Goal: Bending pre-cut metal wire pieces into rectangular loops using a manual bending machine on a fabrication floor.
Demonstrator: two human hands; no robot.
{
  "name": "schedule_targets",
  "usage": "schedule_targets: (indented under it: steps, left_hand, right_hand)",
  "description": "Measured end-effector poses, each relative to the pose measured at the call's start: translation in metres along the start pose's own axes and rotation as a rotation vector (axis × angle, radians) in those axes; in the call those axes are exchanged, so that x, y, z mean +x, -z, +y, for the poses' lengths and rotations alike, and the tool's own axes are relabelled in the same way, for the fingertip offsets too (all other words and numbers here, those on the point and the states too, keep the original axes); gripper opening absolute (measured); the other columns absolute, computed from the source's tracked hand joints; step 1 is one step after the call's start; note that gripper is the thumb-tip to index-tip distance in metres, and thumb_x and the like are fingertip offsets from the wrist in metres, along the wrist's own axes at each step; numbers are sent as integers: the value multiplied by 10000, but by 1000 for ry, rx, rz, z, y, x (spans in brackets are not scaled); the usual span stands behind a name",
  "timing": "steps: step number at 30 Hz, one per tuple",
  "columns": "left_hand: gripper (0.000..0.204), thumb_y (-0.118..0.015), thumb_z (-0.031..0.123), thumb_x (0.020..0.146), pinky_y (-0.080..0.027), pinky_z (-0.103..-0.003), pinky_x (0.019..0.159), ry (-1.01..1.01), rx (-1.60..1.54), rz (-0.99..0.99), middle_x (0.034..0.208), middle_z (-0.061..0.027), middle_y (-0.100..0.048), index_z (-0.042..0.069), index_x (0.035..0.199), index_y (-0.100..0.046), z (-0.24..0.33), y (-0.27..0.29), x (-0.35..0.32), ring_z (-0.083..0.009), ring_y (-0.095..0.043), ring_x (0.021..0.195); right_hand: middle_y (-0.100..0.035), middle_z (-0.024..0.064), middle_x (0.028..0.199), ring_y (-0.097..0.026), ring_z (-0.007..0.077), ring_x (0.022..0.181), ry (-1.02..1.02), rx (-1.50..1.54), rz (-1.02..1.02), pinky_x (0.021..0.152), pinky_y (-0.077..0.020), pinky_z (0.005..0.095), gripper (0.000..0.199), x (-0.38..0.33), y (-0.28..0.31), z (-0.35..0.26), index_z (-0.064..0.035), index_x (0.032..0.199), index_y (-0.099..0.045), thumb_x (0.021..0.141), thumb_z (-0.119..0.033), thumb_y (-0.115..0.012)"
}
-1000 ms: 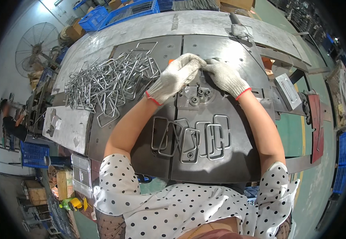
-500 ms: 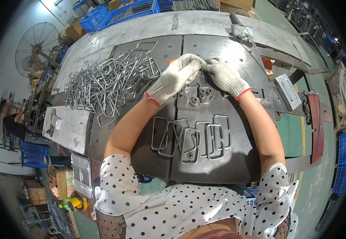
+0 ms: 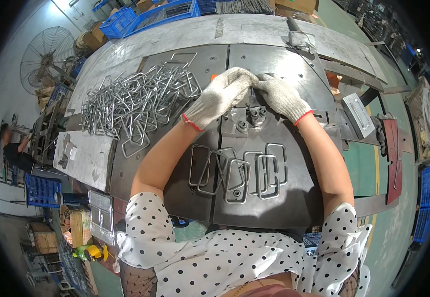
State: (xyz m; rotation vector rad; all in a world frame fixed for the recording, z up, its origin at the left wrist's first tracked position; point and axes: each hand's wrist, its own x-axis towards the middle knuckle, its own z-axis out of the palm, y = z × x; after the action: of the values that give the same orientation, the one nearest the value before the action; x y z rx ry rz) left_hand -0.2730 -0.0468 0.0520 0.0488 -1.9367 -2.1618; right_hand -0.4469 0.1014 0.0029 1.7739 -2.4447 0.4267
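My left hand (image 3: 225, 94), in a white knit glove with a red cuff, is closed with its fingertips over a metal fixture (image 3: 241, 126) bolted to the steel table. My right hand (image 3: 283, 96), gloved the same way, meets it there with fingers bent inward. Both sets of fingertips come together behind the fixture, and whatever they grip is hidden by the gloves. A small orange piece (image 3: 214, 77) shows beside the left glove. Several bent metal wire frames (image 3: 258, 173) lie overlapping on the table, between the fixture and my body.
A large heap of similar wire frames (image 3: 140, 99) covers the table's left side. Blue crates (image 3: 165, 15) stand behind the far edge. On the right are a grey metal block (image 3: 357, 115) and a dark red plate (image 3: 394, 158). Another person (image 3: 17, 153) works at far left.
Almost nothing differs. Both hands keep their place at the fixture, and the whole scene has shifted very slightly in the picture.
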Motion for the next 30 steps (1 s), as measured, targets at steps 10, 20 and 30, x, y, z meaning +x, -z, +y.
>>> schedule_targets:
  steps: [10, 20, 30]
  left_hand:
    - [208, -539, 161, 1117, -330, -189, 539, 4, 7, -5, 825, 54, -575, 23, 1213, -662, 0, 0, 0, -8, -441, 648]
    - [209, -542, 167, 1120, -344, -197, 569, -32, -42, -37, 844, 45, -567, 26, 1221, -660, -1, 2, 1, -17, -442, 679]
    - [213, -618, 236, 1098, -362, -196, 564, 44, 81, 9, 812, 57, -554, 59, 1197, -683, -1, 2, 3, -19, -451, 672]
  right_hand:
    - [-665, 94, 1387, -609, 325, 1275, -6, 48, -7, 1038, -497, 474, 429, -2, 5, -1, -195, 1363, -711, 968, -139, -552]
    - [-670, 134, 1321, -612, 356, 1244, -21, 67, -22, 1035, -502, 473, 445, -2, 7, -1, -194, 1369, -712, 968, -112, -537]
    - [-652, 178, 1321, -621, 398, 1226, 43, 92, -1, 1041, -512, 486, 528, 0, 8, 0, -128, 1433, -636, 924, -32, -534]
